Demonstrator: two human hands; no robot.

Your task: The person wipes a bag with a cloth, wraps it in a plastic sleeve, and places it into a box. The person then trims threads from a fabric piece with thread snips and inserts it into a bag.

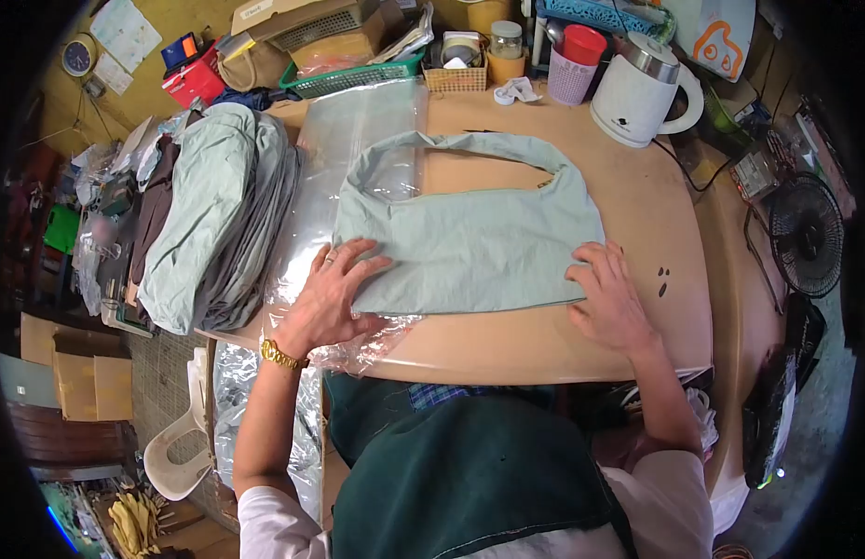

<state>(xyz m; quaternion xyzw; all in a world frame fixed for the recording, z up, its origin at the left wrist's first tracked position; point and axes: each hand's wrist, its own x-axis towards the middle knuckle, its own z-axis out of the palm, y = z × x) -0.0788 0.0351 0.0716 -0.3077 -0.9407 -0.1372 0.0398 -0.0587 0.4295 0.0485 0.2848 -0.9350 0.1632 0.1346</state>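
Note:
A pale green fabric shoulder bag (479, 252) lies flat on the table, its strap arched toward the back. My left hand (330, 293) rests at the bag's lower left corner, fingers spread on the cloth and thumb apart. At the lower right corner, my right hand (607, 296) touches the fabric with bent, separated fingertips. Clear plastic sheeting (362, 112) lies partly beneath the bag's left side and runs to the back of the table. A thick pile of similar pale green fabric pieces (204, 186) sits to the left.
Along the back of the brown table (544, 349) stand a green basket (358, 76), a yellow basket (456, 79), a lilac cup (570, 82) and a white electric kettle (637, 93). A black fan (805, 233) is at the right; a white plastic chair (176, 456) is lower left.

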